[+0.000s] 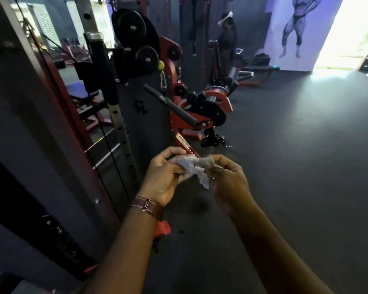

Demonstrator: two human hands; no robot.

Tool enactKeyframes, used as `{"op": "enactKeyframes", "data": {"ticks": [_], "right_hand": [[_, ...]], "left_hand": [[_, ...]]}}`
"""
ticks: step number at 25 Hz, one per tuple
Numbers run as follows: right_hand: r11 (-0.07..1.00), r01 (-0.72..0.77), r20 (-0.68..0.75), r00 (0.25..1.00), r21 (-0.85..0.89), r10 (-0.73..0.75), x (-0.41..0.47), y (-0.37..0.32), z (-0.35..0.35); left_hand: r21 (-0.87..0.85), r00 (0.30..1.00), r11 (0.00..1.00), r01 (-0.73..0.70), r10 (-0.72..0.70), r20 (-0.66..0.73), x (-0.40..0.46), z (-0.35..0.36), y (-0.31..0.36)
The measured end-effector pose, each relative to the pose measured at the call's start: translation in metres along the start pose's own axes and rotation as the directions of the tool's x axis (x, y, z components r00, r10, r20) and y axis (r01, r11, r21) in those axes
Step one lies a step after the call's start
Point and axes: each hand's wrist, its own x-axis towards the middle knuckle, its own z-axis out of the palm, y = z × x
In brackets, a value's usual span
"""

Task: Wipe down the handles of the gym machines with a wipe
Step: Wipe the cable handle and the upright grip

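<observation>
both hands are holding one crumpled wipe (197,169) between them, out in front of the body at about waist height, above the dark floor (295,155). left hand (165,177) is pinching the wipe's left edge, fingers curled over the top, thumb under. right hand (227,180) is gripping the wipe's right side with curled fingers; a ring (213,178) is showing on one finger. wipe is looking pale, bluish-white and bunched, a loose corner hanging down between the hands. not touching any machine.

left wrist is wearing a brown leather strap (147,206).

beyond the hands, a red machine frame (176,81) is standing with a black padded bar handle (170,107) angling up to the left from a red pivot. well apart from the wipe. black weight plates (134,28) are hanging higher on the same frame. to the left, a perforated grey upright (119,124) is carrying a black sleeve, cable running beside it. far wall is showing a muscle figure mural (295,26); bright light is coming in at the upper right.
</observation>
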Motion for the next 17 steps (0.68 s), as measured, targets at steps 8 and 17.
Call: {"op": "enactKeyframes", "data": {"ticks": [8,17], "right_hand": [[0.989,0.105,-0.101,0.988,-0.105,-0.115,0.142,-0.009,-0.012],[0.998,-0.036,0.153,0.988,0.060,0.027,0.310,-0.027,-0.055]], "left_hand": [[0.169,0.998,0.983,-0.067,0.067,0.010,0.147,0.020,-0.004],[0.046,0.800,0.982,-0.184,0.177,-0.574,0.281,0.033,-0.032]]}}
